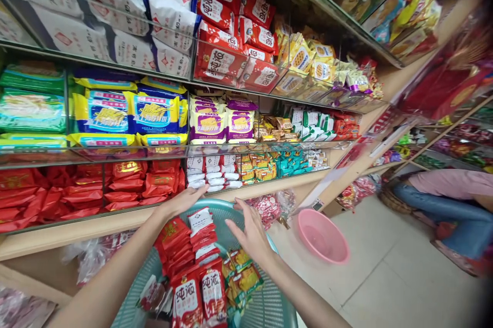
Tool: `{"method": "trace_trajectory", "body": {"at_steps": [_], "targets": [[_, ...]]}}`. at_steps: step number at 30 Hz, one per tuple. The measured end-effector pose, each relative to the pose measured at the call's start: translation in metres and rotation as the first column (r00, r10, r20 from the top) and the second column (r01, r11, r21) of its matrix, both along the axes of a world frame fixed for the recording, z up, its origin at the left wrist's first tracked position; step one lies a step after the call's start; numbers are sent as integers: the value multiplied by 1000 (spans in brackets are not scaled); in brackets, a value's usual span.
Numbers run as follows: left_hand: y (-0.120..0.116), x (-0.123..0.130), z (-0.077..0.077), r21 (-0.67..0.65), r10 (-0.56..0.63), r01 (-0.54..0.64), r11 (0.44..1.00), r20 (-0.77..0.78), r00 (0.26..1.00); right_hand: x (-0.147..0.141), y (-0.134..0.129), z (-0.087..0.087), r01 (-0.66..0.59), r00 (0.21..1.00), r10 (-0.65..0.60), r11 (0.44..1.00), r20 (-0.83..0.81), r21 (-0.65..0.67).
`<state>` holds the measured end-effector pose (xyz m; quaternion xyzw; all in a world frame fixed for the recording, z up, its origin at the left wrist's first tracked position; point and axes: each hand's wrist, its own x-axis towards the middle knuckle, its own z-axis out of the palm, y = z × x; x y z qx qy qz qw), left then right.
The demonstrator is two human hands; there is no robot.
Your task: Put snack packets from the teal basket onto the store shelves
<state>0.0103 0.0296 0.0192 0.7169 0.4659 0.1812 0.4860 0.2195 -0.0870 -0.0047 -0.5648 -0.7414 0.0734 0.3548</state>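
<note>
A green plastic basket [279,287] is below my hands, holding red-and-white snack packets [200,289], dark red packets [175,246], a stack of small white-and-red packets [202,223] and yellow-green packets [242,271]. My left hand [187,200] reaches over the basket's far left rim, fingers stretched toward small white packets [215,171] on the lowest shelf; nothing shows in it. Over the right side of the basket, my right hand [250,230] has its fingers apart, close to the far rim, and holds nothing.
Glass-fronted shelves [127,156] carry several kinds of wrapped snacks, including blue-and-yellow biscuit packs [154,112] and large white bags [169,15]. A pink basin [323,235] stands on the tiled floor [370,271]. At the right, a person in jeans [427,215] crouches near other shelves.
</note>
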Motion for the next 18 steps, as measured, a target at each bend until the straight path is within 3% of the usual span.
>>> {"method": "trace_trajectory", "body": {"at_steps": [5,12,18], "targets": [[2,3,0,23,53,-52,998,-46,998,56,28,-4,156,986,-149,984,-75,91],[5,3,-4,26,24,-23,999,-35,999,142,93,-12,341,938,-324,927,-121,157],[11,4,-9,-29,31,-32,999,-31,999,171,138,-21,402,914,-386,906,-127,136]]}}
